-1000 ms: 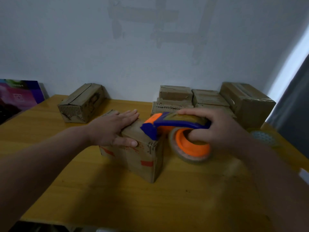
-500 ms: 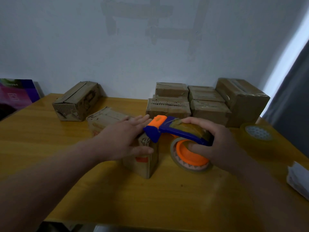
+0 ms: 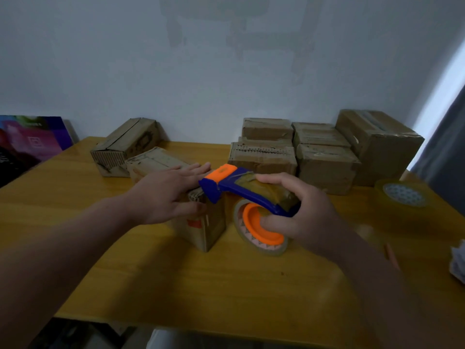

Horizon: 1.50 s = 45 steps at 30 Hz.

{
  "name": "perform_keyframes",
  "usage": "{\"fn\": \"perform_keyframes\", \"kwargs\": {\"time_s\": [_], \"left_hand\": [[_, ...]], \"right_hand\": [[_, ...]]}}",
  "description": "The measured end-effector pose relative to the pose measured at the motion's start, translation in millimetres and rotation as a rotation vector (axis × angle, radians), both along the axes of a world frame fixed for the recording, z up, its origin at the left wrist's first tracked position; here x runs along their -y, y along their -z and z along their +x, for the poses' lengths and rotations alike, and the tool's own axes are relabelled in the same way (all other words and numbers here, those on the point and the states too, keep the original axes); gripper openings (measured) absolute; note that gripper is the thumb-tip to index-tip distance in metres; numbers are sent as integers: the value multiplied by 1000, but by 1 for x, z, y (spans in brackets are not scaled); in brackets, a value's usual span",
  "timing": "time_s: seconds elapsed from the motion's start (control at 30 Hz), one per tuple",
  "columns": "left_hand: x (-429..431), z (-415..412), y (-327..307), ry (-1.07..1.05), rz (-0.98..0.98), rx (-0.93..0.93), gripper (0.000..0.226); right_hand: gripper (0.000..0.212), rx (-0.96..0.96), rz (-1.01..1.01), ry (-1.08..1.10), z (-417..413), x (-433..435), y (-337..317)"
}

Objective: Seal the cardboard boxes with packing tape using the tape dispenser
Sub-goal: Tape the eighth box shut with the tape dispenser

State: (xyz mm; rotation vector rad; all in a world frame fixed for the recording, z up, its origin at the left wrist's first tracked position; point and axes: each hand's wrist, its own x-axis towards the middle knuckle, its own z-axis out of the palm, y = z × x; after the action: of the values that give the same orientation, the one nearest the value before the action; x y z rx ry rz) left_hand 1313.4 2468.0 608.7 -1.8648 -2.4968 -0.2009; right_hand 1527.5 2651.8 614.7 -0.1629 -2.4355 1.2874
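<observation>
A long cardboard box (image 3: 201, 225) lies in the middle of the yellow wooden table (image 3: 201, 285), one end toward me. My left hand (image 3: 166, 195) lies flat on its top, fingers straight, thumb down its near side. My right hand (image 3: 302, 212) grips the blue and orange tape dispenser (image 3: 226, 185), thumb inside the orange hub of its tape roll (image 3: 259, 233). The dispenser's blue head sits at the box's top right edge near the close end. The roll hangs beside the box, just right of it.
Another cardboard box (image 3: 125, 147) lies at the back left. Several stacked boxes (image 3: 324, 154) stand at the back right against the wall. A spare tape roll (image 3: 402, 197) lies at the right, crumpled white paper (image 3: 458, 263) at the right edge. A colourful board (image 3: 27, 142) leans at the far left.
My view has shifted, and the box now sits a little farther from me. The dispenser head has stayed at the box's near top edge. My left hand has slid slightly along the top.
</observation>
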Motion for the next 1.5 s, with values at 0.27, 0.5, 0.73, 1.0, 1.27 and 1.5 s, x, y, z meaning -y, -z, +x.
{"fn": "perform_keyframes", "kwargs": {"time_s": [0.27,0.5,0.73,1.0,1.27,1.5], "left_hand": [[-2,-3,0,-20,-32,-28,85],[-1,-3,-1,-23,-64,-31,79],[-1,5,-7,-25,-71,9,78],[-3,4,-7,-12,-57,29,77],[-1,6,-7,-26,-36,37,74],[-5,10,-3,-94,27,35,70]], "right_hand": [[61,116,89,4,39,-19,-12],[60,139,142,6,36,-15,-10],[48,317,271,18,-15,1,-35],[41,481,281,-39,-45,-8,-65],[29,549,-35,-32,-47,-21,-49],[27,648,-94,27,-39,-26,-35]]}}
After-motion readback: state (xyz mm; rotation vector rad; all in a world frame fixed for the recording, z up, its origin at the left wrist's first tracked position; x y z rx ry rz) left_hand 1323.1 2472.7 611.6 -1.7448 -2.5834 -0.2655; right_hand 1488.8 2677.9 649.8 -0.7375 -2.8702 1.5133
